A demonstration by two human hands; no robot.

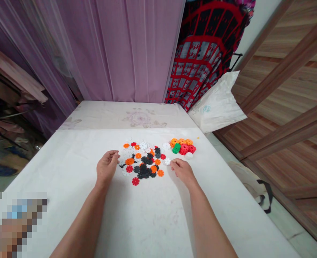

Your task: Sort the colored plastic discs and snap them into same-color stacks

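My right hand (183, 172) pinches the edge of a white notched plastic disc (167, 161) between thumb and fingertips, at the right side of a loose pile. At the pile's left side is my left hand (107, 165), fingers curled and thumb against the fingertips; whatever they may hold is hidden. Between the hands lie flat notched discs in several colours: black discs (145, 171), an orange disc (160, 173), a red disc (135, 181) and white discs (143, 144). Behind my right hand, discs are joined into orange clusters (181, 142), red clusters (187, 148) and a green cluster (176, 148).
A white cloth covers the table (153, 222), with a flower-printed strip (107, 114) at the far end. Beyond hangs a purple curtain (137, 50). A white bag (214, 104) stands at the far right corner, near a wooden wardrobe (287, 93). A pixelated patch (19, 225) hides the lower left.
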